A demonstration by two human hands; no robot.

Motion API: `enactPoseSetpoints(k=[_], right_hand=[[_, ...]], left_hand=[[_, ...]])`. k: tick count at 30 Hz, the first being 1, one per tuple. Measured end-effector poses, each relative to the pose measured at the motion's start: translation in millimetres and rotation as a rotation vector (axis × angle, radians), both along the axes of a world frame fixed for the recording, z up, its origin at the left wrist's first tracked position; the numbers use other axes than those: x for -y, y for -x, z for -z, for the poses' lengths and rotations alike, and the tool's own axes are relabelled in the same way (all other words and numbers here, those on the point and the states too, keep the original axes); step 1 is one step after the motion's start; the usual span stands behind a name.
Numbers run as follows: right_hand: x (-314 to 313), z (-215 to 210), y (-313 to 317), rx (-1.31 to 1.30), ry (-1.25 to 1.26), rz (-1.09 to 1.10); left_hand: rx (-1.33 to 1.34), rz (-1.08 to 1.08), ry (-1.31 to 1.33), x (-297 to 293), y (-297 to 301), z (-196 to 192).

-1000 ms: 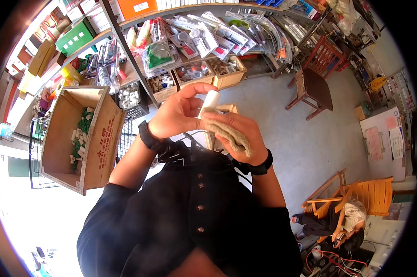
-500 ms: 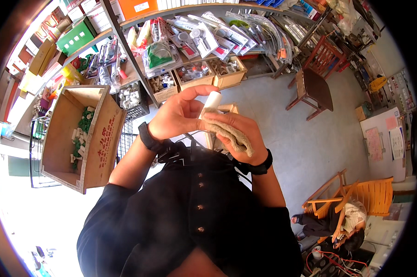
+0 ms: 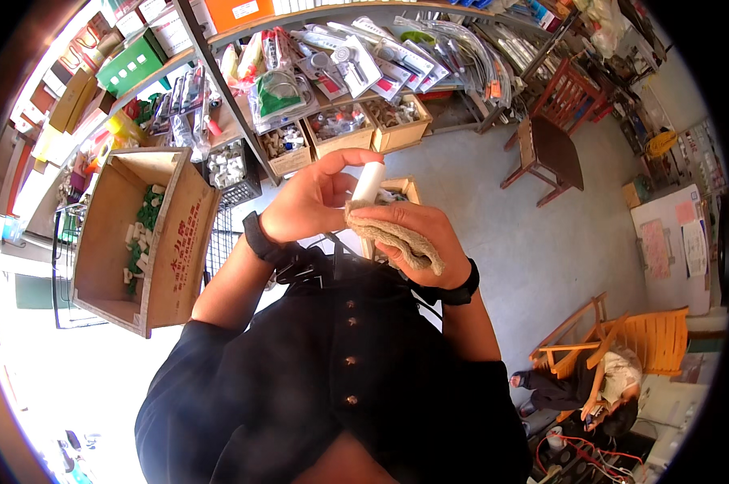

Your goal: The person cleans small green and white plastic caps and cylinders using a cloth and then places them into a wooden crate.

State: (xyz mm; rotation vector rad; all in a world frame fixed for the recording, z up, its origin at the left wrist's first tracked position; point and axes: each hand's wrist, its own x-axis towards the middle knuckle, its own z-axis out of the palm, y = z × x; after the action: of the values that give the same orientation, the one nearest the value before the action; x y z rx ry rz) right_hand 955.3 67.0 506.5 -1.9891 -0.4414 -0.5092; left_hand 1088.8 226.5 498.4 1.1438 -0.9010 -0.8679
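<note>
Before the shirt (image 3: pixel 284 379), the left hand (image 3: pixel 306 206) is pinching a tube (image 3: pixel 370 182); the right hand (image 3: pixel 439 235) is pinching a cloth (image 3: pixel 405 242) against it.

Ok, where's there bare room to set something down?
The gray floor between the right hand, brown chair and wooden armchair looks open. Crowded: the shelf, heaped with packages, and the small boxes beneath.

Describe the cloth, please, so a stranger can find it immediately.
Start from the black shirt, filling the lower middle. Above it are the left hand and right hand. The right one holds the cloth: folded, tan and rough-looking, unlike the smooth white cylinder at its upper edge.
</note>
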Motion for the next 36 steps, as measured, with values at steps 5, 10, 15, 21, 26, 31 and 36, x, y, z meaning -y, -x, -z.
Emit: enactPoseSetpoints(k=[5, 10, 15, 21, 26, 31, 36], right_hand=[[0.6, -0.8, -2.5, 0.045, -0.078, 0.112], [0.1, 3.5, -6.9, 0.062, -0.110, 0.131], [4.0, 2.6, -5.8, 0.013, 0.055, 0.007], [1.2, 5.8, -12.8, 0.082, -0.138, 0.178], [2.8, 6.5, -10.9, -0.001, -0.049, 0.151], [6.3, -0.2, -6.0, -0.062, 0.027, 0.069], [-0.8, -2.0, -8.7, -0.014, -0.192, 0.256]], left_hand=[[0.199, 0.017, -0.017, 0.1, 3.0, -4.1], [-0.099, 0.038, 0.051, 1.4, 6.1, -6.1], [-0.066, -0.015, -0.046, 0.0, -5.1, 2.9], [0.034, 0.026, -0.003, 2.5, 0.5, -1.9], [-0.091, 0.037, 0.027, 3.5, -4.3, 1.2], [0.005, 0.025, -0.010, 1.6, -8.0, 2.1], [0.047, 0.004, 0.013, 3.0, -1.3, -0.1]])
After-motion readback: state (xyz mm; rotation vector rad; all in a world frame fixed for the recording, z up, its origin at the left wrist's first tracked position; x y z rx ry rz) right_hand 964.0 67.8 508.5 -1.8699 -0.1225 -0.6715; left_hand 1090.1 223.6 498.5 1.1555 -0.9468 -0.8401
